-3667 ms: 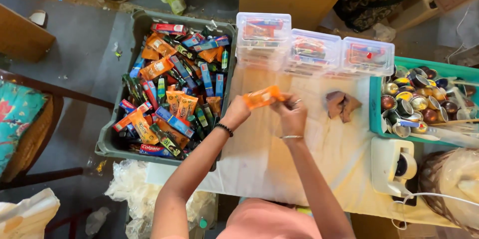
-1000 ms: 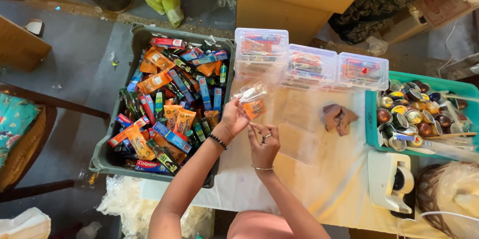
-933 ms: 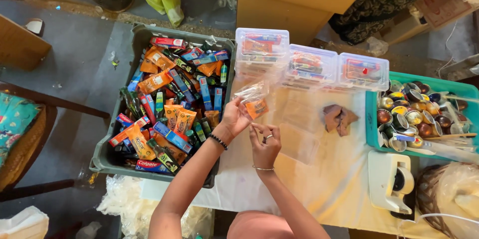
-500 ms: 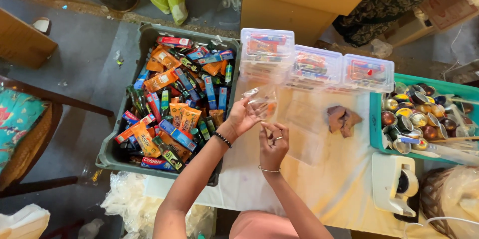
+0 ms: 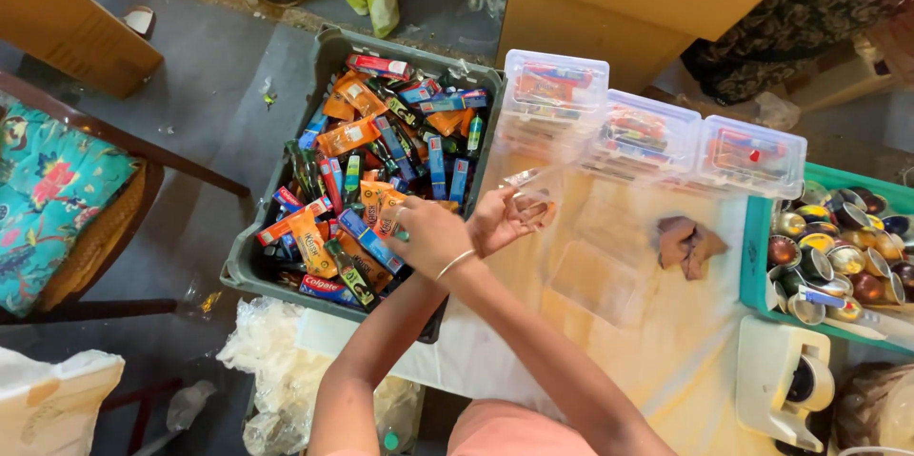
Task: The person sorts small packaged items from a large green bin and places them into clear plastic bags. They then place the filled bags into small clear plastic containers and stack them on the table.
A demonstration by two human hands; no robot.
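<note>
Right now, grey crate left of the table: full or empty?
Full. The grey crate is heaped with small colourful packets almost to its rim; no bare bottom shows.

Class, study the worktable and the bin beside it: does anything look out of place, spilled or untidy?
Mostly tidy. The grey bin holds a loose jumble of small packets, unlike the three lidded clear boxes lined up on the table. Crumpled brown scraps lie loose on it, and crumpled clear plastic sits on the floor below.

Colourful small packets [image 5: 367,194] fill the grey crate [image 5: 249,266]; three clear lidded boxes [image 5: 657,132] line the bench's far edge.
</note>
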